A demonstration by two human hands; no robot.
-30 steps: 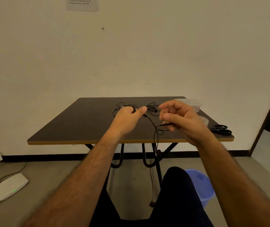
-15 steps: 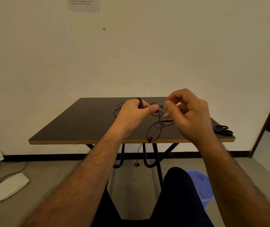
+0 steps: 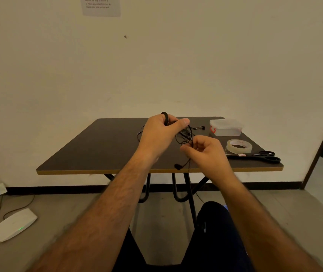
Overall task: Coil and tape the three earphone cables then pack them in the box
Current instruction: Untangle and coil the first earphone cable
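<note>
Left hand (image 3: pixel 159 132) clamps the earphone cable (image 3: pixel 185 134) coil steady while the right hand (image 3: pixel 205 152) pinches its loose end to wind, above the table (image 3: pixel 101 146).

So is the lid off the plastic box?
No, the plastic box sits shut on the table, with its lid on.

The table (image 3: pixel 101 146) is dark brown with a yellowish edge band. On it, the earphone cables (image 3: pixel 185 134) are black, the box (image 3: pixel 226 127) is clear with a red clasp, the tape roll (image 3: pixel 239 146) is clear, and the scissors (image 3: pixel 262 156) are black. Left of the table, a white device (image 3: pixel 14 224) shows a green light.
</note>
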